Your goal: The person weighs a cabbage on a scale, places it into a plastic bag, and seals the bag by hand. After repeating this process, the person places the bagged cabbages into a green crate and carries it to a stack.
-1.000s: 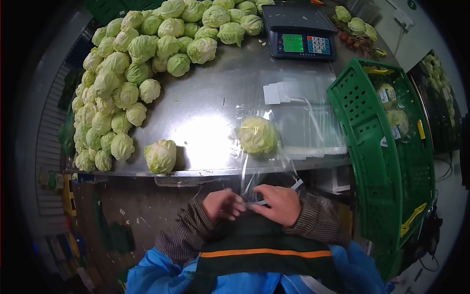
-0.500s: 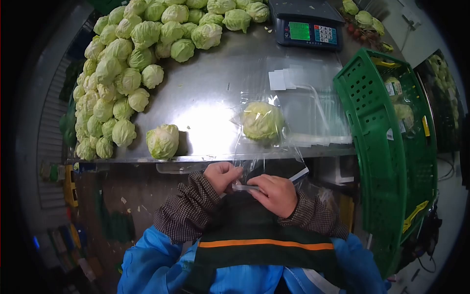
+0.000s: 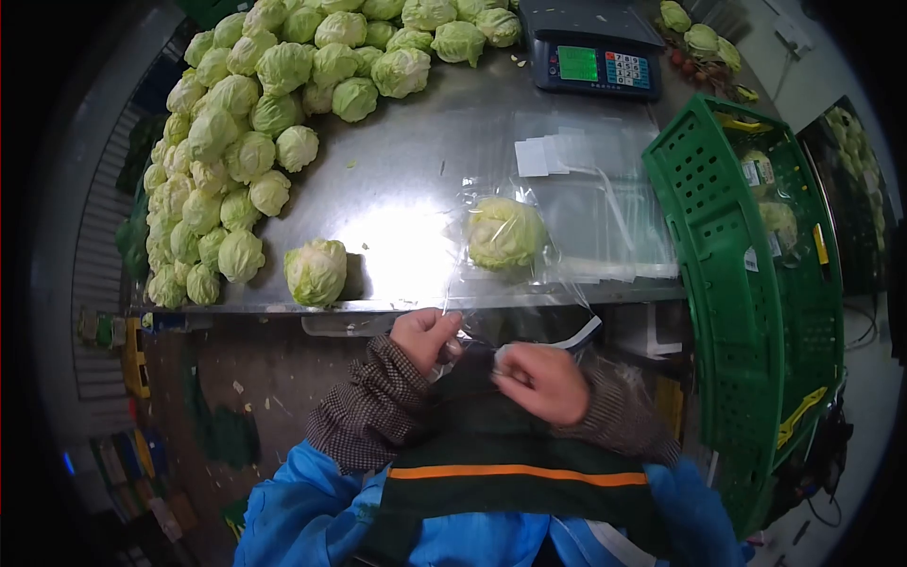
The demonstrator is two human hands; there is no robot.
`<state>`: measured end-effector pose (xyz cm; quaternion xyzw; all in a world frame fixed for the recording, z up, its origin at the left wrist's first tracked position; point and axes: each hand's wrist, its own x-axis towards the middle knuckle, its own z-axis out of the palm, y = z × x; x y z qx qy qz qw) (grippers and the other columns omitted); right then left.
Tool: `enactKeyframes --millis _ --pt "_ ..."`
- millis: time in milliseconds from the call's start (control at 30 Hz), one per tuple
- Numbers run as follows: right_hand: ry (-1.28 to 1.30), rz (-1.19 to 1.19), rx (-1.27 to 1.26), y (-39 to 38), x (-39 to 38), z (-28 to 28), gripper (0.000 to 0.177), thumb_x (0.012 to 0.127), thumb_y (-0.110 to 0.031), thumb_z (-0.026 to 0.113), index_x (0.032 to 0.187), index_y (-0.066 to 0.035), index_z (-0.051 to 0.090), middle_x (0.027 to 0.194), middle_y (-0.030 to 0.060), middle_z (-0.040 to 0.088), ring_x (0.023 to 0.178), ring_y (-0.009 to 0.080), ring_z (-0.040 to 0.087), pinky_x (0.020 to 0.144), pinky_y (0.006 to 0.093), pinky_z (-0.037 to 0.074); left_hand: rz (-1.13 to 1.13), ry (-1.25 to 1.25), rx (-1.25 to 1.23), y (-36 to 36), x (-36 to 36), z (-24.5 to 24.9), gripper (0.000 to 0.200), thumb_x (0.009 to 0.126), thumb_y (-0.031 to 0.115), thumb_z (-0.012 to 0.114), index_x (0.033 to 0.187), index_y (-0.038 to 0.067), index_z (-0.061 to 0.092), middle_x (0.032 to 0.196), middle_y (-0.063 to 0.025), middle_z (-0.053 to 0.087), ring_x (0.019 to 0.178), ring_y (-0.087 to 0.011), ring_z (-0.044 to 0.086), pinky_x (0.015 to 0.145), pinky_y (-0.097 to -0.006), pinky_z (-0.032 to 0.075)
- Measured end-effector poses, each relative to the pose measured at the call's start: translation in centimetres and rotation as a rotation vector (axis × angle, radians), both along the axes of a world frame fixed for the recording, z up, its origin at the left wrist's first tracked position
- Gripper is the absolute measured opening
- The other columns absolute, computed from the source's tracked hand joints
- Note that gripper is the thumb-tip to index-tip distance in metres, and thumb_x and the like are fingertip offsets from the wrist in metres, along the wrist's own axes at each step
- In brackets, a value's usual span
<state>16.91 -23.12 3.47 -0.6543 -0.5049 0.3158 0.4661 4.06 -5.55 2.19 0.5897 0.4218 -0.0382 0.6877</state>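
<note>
A pale green head of lettuce (image 3: pixel 504 232) lies inside a clear plastic bag (image 3: pixel 553 283) on the metal table. The bag's mouth hangs over the table's front edge towards me. My left hand (image 3: pixel 425 338) pinches the left corner of that mouth between thumb and fingers. At its right side my right hand (image 3: pixel 543 380) is closed, the fingertips at a white strip (image 3: pixel 578 335) along the bag's edge. Part of the strip is hidden behind the right hand. A single unwrapped lettuce (image 3: pixel 316 272) sits near the table edge, left of my hands.
Many lettuces (image 3: pixel 227 132) are piled at the left and back of the table (image 3: pixel 397 151). A stack of flat clear bags (image 3: pixel 614 208) lies to the right. Behind them stands a scale (image 3: pixel 590 61) with a lit green display. A green crate (image 3: pixel 718 236) holds bagged lettuces at the right.
My right hand has moved slightly right, away from my left hand, and the white strip now bows beside it. My left hand stays at the bag's corner. The bagged lettuce has barely moved.
</note>
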Motion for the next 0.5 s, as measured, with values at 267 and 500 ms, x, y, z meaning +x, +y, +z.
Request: enactKeyframes --millis 267,500 --pt "-0.699 0.073 -1.195 -24.3 4.2 -14.7 0.023 0.08 -0.024 0.061 0.093 -0.005 0.061 0.078 0.0147 0.063 0.072 0.0306 0.064 0.062 0.0419 0.05 -0.065 -0.011 -0.159 1.6 -1.0 -0.1 0.028 0.092 0.027 0.055 0.081 0.002 0.059 0.058 -0.0036 0.059 0.051 -0.0102 0.054 0.052 -0.0211 0.045" --pt "-0.649 -0.488 -0.245 -6.7 7.8 -6.2 0.06 0.069 -0.016 0.073 0.122 -0.008 0.046 0.098 0.0118 0.047 0.091 0.031 0.052 0.074 0.0398 0.045 -0.127 -0.176 0.885 2.1 -1.2 -2.0 0.042 0.068 0.009 0.076 0.106 0.003 0.057 0.122 -0.017 0.043 0.106 -0.0249 0.05 0.081 -0.0351 0.05"
